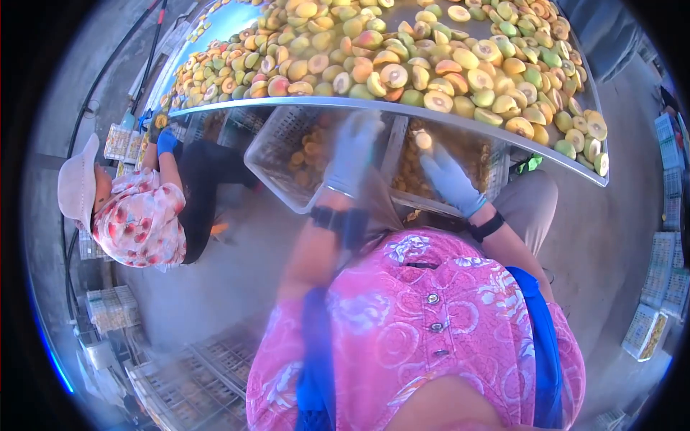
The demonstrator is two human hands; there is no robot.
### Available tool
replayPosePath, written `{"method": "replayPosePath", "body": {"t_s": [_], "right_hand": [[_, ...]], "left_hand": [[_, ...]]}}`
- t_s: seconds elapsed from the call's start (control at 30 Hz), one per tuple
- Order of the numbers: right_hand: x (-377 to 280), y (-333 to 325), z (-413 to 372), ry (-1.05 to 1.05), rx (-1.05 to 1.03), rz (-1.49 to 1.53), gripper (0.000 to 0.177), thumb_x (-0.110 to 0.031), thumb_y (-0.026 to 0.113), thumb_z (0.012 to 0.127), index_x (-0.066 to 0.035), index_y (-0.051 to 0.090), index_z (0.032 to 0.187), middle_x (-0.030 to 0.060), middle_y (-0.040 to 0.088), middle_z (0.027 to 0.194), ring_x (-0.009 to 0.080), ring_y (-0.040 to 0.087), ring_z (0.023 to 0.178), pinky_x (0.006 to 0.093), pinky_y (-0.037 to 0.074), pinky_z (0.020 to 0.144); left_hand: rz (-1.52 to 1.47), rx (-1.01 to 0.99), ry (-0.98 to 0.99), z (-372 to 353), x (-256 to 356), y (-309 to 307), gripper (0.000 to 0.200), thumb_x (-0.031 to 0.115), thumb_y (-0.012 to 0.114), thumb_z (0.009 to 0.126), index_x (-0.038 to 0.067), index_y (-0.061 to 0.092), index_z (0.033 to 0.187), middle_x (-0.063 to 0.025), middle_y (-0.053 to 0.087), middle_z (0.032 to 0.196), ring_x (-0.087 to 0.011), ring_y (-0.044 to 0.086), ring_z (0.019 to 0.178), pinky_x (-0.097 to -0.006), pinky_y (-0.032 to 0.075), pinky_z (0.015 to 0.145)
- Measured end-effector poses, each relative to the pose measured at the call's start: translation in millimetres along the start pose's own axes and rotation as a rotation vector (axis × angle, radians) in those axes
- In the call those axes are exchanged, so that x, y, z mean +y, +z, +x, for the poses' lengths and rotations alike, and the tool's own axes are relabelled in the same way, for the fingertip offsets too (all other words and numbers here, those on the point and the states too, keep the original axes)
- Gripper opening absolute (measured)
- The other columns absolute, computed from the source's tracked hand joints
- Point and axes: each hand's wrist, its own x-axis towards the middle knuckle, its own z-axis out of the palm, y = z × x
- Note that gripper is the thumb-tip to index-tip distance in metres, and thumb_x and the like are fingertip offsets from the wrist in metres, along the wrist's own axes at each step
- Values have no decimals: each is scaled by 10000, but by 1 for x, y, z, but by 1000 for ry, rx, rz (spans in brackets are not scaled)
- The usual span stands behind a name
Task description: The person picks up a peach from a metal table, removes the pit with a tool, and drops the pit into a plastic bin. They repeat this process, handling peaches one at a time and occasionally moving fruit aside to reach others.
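Note:
Halved yellow-green peaches (394, 75), some blushed red, are heaped on a metal-edged table (345, 103) in front of me. My left hand (353, 152), in a pale glove, is at the table's edge above a white crate. Motion smears its fingers, so I cannot see whether it holds anything. My right hand (451, 178), gloved too, hangs over a second crate under the edge. At its fingertips is a small pale-yellow peach half (422, 140), gripped between them.
Below the edge are a white crate (277, 147) and another crate (496, 172), both with fruit pieces inside. A co-worker (140, 208) in a hat and blue gloves sits at the left. Stacked crates (663, 269) line the right; more crates (194, 377) are at lower left.

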Motion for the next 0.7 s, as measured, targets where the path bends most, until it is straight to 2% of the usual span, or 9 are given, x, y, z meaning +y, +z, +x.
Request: {"method": "replayPosePath", "body": {"t_s": [0.03, 0.07, 0.2, 0.3, 0.37, 0.5, 0.57, 0.63, 0.7], "right_hand": [[8, -4, 4, -276, 65, -345, 217, -212, 546, 940, -59, 508, 1089, 15, 571, 736, 200, 582, 638, 318, 468, 582], [6, -6, 3, -549, 129, -692, 216, -187, 554, 915, -57, 491, 1077, 70, 597, 744, 270, 615, 654, 351, 486, 593], [-24, -14, -8, -441, 104, -835, 220, -149, 540, 885, -62, 471, 1075, 164, 618, 799, 363, 635, 725, 401, 502, 603], [-25, -21, -6, -453, 94, -963, 206, -168, 528, 897, -58, 478, 1063, 170, 640, 829, 367, 647, 752, 438, 509, 612], [-10, -34, -2, -444, 130, -1154, 228, -210, 534, 901, -53, 481, 1058, 190, 652, 847, 378, 646, 787, 465, 512, 652], [14, -65, 7, -348, 170, -1030, 257, -245, 558, 900, -39, 486, 1035, 223, 659, 854, 403, 641, 821, 496, 502, 696], [10, -66, 8, -369, 165, -952, 259, -249, 559, 902, -38, 485, 1032, 232, 654, 852, 412, 635, 823, 501, 497, 695], [9, -64, 8, -386, 160, -878, 262, -254, 559, 903, -36, 485, 1029, 241, 649, 850, 421, 630, 825, 507, 493, 694], [9, -56, 11, -348, 160, -752, 269, -266, 554, 908, -36, 481, 1028, 255, 641, 845, 445, 615, 828, 518, 483, 695]], "left_hand": [[-153, -111, -120, -10, 9, 19, 308, 228, 577, 947, 3, 578, 1158, -48, 607, 1068, -142, 563, 961, -290, 452, 850], [-154, -119, -121, -14, 6, 33, 308, 228, 577, 947, 3, 578, 1158, -48, 607, 1068, -142, 563, 961, -290, 452, 850], [-88, -309, -209, -25, 6, 61, 338, 228, 602, 942, 31, 582, 1216, -39, 598, 1140, -107, 531, 1058, -243, 418, 929], [-135, -242, -204, -28, -8, 72, 332, 227, 577, 945, 12, 567, 1197, -30, 607, 1066, -97, 546, 983, -238, 444, 844], [-39, -253, -167, -29, -14, 71, 371, 252, 628, 912, 4, 570, 1181, -37, 612, 1039, -102, 549, 956, -238, 449, 809], [210, -232, -151, -25, -5, 66, 420, 265, 679, 866, 2, 569, 1174, -71, 621, 982, -156, 574, 922, -292, 465, 808], [696, -70, 330, -11, 29, 57, 453, 297, 696, 833, 10, 573, 1162, -129, 616, 1002, -251, 588, 937, -372, 465, 836], [926, 112, 450, 22, 31, 38, 478, 360, 682, 818, 24, 579, 1142, -172, 599, 1060, -339, 568, 983, -443, 436, 876], [1023, 154, 420, 60, 25, 23, 503, 409, 674, 807, 35, 582, 1129, -178, 591, 1088, -352, 560, 1002, -453, 426, 885]]}}
